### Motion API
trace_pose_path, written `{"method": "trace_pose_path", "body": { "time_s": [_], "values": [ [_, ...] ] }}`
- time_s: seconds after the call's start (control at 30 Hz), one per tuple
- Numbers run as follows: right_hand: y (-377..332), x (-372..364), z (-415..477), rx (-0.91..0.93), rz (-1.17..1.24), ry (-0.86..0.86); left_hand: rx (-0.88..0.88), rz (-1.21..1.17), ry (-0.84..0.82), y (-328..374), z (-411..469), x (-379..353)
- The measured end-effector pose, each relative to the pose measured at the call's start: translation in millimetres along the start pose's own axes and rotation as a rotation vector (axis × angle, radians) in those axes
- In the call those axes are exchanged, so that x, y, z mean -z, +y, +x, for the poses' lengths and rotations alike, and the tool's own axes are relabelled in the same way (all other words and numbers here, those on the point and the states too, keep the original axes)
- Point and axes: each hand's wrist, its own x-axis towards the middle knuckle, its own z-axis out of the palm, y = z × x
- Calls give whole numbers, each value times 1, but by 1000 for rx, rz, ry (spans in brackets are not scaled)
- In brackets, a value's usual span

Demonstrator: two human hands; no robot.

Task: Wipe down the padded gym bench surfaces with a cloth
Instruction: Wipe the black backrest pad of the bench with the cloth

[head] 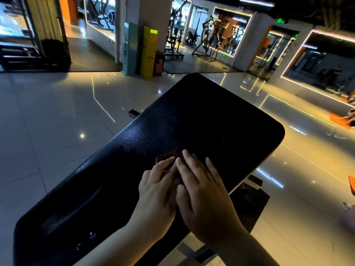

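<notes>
A long black padded bench pad (201,120) runs from the lower left up to the centre of the view. A small dark reddish cloth (169,154) lies on it, mostly hidden under my hands. My left hand (159,191) rests flat on the cloth with straight fingers. My right hand (203,191) lies beside it, fingers straight, pressing the cloth's right part against the pad. The two hands touch along their inner edges.
The bench's black metal base (249,200) shows below the pad's right edge. Glossy tiled floor (57,131) surrounds the bench. A yellow kiosk (148,52) stands by a pillar behind it. Gym machines (209,41) fill the back rooms. Orange mats (340,120) lie at the far right.
</notes>
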Motion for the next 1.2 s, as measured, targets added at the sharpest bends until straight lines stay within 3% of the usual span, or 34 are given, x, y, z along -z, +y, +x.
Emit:
{"method": "trace_pose_path", "body": {
  "time_s": [0.1, 0.17, 0.3, 0.47, 0.63, 0.73, 0.83, 0.97, 1.13, 1.2],
  "values": [
    [-4, -1, -1, -30, -93, -72, 99, -357, 148, -10, -6, 4],
    [-6, -5, -1, -36, -207, -65, 139, -386, 207, -16, -5, 7],
    [14, 0, 14, -19, -325, 30, 149, -77, 227, -30, 6, 11],
    [32, 16, 36, -171, -368, 114, 193, 205, 152, -46, 8, 3],
    [15, -8, 32, 84, -364, 70, 145, 292, 82, -52, 10, 2],
    [36, 13, 43, 14, -464, 107, 155, 323, -23, -56, 15, 2],
    [26, 9, 43, -65, -405, 177, 158, 351, -47, -59, 18, 3],
    [-8, -18, 13, 178, -308, 119, 146, 350, -57, -62, 16, 4],
    [14, 8, 11, -39, -367, 176, 140, 318, -54, -67, 14, 6],
    [-1, -5, 8, -31, -397, 174, 152, 311, -55, -65, 13, 6]
  ]
}}
